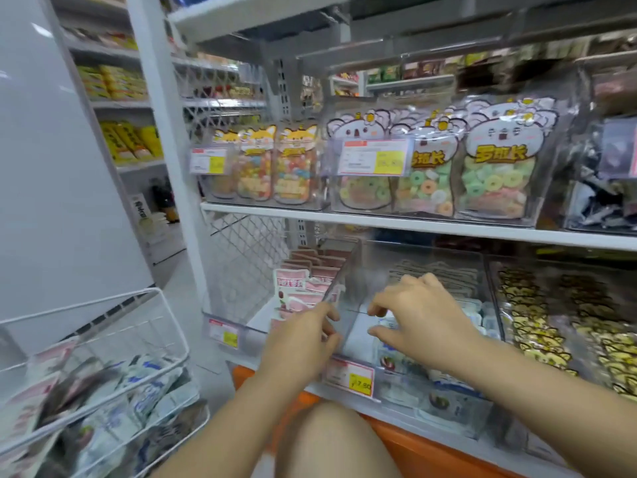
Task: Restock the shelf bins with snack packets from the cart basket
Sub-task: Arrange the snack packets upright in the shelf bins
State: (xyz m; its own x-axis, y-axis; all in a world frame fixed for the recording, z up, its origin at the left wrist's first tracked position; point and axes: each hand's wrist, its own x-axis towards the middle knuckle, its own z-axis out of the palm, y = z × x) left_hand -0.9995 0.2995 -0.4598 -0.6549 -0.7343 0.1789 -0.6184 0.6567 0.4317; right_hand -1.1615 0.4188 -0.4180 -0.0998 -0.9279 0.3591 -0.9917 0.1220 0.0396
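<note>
Down at the lower shelf, clear shelf bins (482, 263) sit side by side above an orange base (431, 446). The left bin holds pink packets (310, 281) standing in a file, and the right one is packed with black-and-gold packets (537, 322). The middle bin holds the snack packets (479, 315), pale pouches with blue print, lying toward its front and right side. Red-and-yellow price tags (350, 377) hang on the bin fronts.

The left hand (303, 343) grips the clear wall (341, 281) between the pink bin and the middle one, thumb and fingers curled round its front edge. The right hand (420, 319) reaches into the middle bin, fingers bent down onto the pouches; whether it pinches one I cannot tell.

On the shelf above stand fox-topped gummy bags (293, 167) and koala-topped ring-candy bags (496, 160). At the lower left, the white wire cart basket (174, 322) holds more pale blue-printed pouches and some pink ones, all blurred. A bare knee (331, 443) rises below the hands.
</note>
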